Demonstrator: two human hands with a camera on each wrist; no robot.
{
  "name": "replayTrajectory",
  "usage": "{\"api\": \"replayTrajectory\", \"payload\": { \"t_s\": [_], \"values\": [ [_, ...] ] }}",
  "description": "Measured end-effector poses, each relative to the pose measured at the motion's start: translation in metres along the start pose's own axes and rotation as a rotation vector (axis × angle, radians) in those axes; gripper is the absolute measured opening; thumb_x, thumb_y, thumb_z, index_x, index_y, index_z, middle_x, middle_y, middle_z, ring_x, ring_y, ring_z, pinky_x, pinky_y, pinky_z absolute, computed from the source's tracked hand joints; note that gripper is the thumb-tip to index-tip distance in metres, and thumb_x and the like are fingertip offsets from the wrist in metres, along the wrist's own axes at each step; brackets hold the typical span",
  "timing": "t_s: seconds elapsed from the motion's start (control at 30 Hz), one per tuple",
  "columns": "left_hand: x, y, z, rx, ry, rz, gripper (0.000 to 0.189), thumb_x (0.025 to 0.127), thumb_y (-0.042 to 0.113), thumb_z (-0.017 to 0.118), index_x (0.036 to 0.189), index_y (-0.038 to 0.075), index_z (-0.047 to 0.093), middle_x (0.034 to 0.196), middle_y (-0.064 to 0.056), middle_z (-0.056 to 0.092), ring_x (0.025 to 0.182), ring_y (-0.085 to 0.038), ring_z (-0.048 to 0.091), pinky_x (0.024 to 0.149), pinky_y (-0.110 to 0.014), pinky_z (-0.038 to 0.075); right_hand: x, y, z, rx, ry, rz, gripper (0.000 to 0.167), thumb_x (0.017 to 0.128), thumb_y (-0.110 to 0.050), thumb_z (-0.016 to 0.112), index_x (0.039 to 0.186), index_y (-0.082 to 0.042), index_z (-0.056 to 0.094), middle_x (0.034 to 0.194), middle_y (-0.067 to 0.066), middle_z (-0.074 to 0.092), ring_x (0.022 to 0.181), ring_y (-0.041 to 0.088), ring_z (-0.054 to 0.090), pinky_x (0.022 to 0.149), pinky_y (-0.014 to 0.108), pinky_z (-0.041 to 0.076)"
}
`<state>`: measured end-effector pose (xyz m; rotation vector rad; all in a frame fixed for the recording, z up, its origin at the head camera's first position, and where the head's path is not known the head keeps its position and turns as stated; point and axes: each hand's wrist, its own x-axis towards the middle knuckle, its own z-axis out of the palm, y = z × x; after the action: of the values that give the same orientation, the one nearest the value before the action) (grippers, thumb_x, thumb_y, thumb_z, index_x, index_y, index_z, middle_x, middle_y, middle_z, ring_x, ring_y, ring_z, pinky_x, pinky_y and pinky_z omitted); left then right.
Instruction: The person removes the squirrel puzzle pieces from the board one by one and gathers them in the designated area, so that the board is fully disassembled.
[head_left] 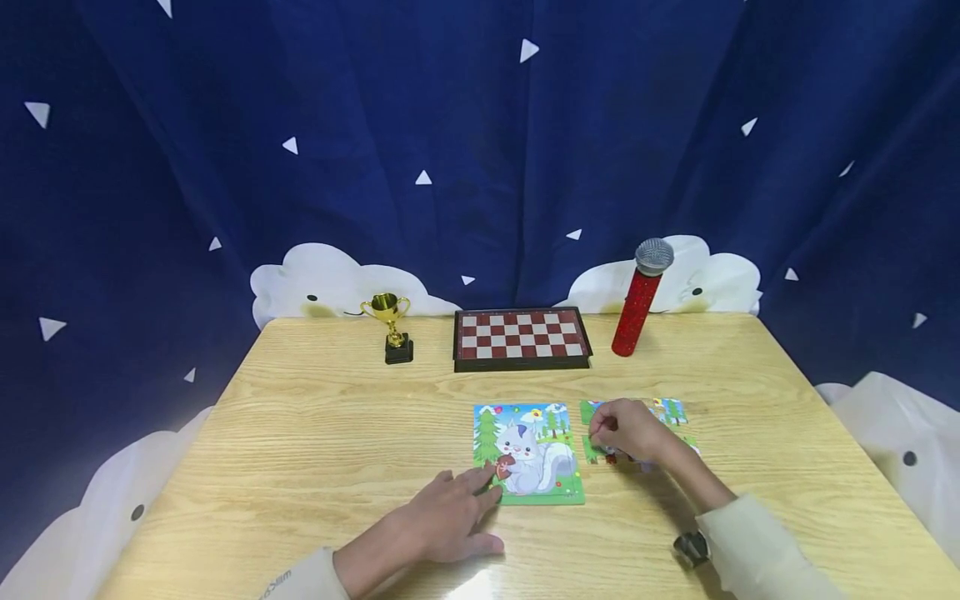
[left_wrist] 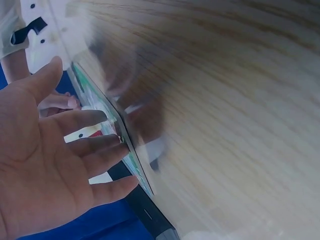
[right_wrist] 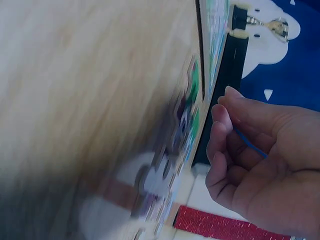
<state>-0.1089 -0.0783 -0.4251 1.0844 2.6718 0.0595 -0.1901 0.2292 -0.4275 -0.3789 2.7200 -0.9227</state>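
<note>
A square squirrel picture board lies in the middle of the table. My left hand rests at its lower left corner, fingers spread and reaching onto it. In the left wrist view that hand's straight fingertips meet the board's edge. To the right of the board lie several puzzle pieces with green and blue scenery. Over them hovers my right hand, covering some. In the right wrist view, this hand's thumb and forefinger meet and the other fingers curl; no piece shows at the fingertips.
Along the far edge stand a gold trophy cup on a black base and a red microphone. A red-and-white checkered board in a black frame lies between them. A blue curtain hangs behind the table.
</note>
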Motion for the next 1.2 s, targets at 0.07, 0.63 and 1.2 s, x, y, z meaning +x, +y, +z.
{"api": "replayTrajectory", "payload": {
  "t_s": [0.07, 0.63, 1.2],
  "values": [
    [0.0, 0.0, 0.0, 0.004, 0.008, 0.001, 0.07, 0.09, 0.063, 0.044, 0.141, 0.015, 0.045, 0.152, -0.011, 0.035, 0.139, -0.024, 0.037, 0.106, -0.05, 0.04, 0.0, -0.004, 0.004, 0.01, -0.015, -0.025, 0.004, 0.086, -0.006, 0.066, 0.082, -0.006, 0.066, 0.072, 0.002, 0.063, 0.062, 0.009, 0.05, 0.054, 0.021, 0.043],
    [0.012, 0.006, 0.007, 0.05, 0.002, 0.056, 0.071, 0.089, 0.063, 0.044, 0.145, 0.02, 0.04, 0.155, -0.003, 0.032, 0.143, -0.021, 0.031, 0.107, -0.049, 0.038, 0.004, -0.032, 0.038, -0.013, -0.073, -0.07, 0.008, 0.082, -0.008, 0.071, 0.089, -0.007, 0.066, 0.073, -0.004, 0.056, 0.069, 0.009, 0.047, 0.059, 0.019, 0.039],
    [0.012, 0.011, 0.008, 0.132, -0.015, 0.042, 0.073, 0.088, 0.065, 0.044, 0.146, 0.021, 0.039, 0.155, 0.0, 0.031, 0.143, -0.017, 0.031, 0.106, -0.046, 0.04, 0.003, -0.04, 0.044, -0.006, -0.075, 0.003, 0.013, 0.08, -0.004, 0.072, 0.084, -0.007, 0.061, 0.069, -0.001, 0.053, 0.067, 0.011, 0.047, 0.058, 0.02, 0.038]
  ]
}}
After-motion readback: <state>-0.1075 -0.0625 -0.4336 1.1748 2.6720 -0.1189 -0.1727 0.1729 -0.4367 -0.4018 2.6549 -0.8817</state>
